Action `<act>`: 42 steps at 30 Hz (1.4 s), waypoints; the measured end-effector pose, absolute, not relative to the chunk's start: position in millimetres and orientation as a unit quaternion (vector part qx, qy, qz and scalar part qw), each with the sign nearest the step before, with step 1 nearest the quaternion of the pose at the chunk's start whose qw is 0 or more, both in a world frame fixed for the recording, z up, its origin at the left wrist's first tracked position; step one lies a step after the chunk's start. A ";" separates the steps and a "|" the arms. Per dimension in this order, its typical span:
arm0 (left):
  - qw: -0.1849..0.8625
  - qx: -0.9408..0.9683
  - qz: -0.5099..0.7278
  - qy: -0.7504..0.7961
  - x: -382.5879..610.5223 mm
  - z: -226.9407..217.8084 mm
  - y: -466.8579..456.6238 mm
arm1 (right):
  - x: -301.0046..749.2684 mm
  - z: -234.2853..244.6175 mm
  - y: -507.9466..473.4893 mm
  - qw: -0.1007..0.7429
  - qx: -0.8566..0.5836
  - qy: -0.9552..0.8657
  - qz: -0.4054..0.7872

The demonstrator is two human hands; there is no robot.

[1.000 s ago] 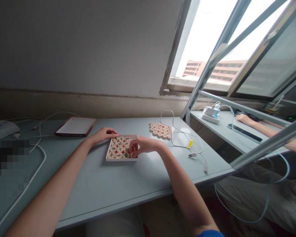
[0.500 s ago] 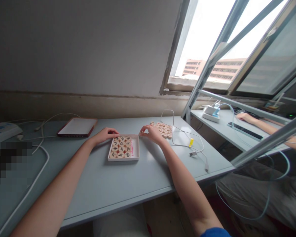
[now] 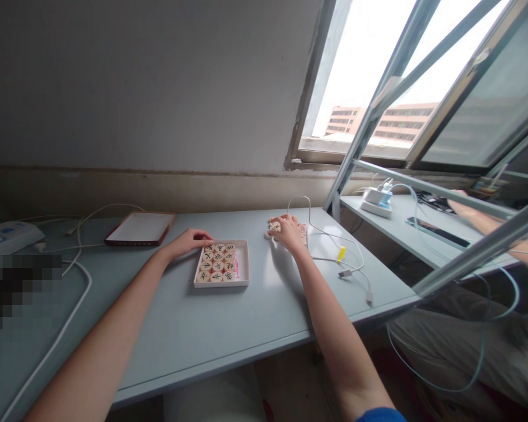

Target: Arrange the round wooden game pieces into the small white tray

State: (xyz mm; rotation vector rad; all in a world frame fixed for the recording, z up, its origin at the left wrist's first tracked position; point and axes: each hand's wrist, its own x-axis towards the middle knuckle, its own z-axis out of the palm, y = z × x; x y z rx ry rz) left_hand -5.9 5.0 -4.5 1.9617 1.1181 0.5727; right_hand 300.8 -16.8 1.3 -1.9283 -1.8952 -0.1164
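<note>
A shallow white box [image 3: 222, 284] sits mid-desk, with rows of round Chinese chess pieces [image 3: 217, 265] filling its left part. A pink mark runs beside them, and the right strip of the box floor shows bare. My left hand [image 3: 192, 241] is closed at the box's far left corner, fingers curled against its edge. Over the loose pile of Chinese chess pieces [image 3: 305, 234], right of the box, my right hand [image 3: 289, 232] bends down and hides much of the pile. A pale piece [image 3: 267, 235] shows at its thumb side, apparently in its grip.
A dark-red box lid [image 3: 141, 227] lies inside-up at the back left. White cables [image 3: 77, 281] cross the left side; a grey cable [image 3: 356, 269] with a yellow tag [image 3: 341, 254] lies right. Beyond the metal frame, another person's arm [image 3: 479, 214] rests near a phone [image 3: 437, 231].
My right hand has moved right and slightly back, from beside the box's far right corner to the loose pile. My left hand stays at the box corner.
</note>
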 end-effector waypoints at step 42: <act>0.382 0.788 0.239 0.420 -7.4 -9.2 7.4 | 225.6 14.4 -48.2 0.169 -0.385 -0.906 -0.043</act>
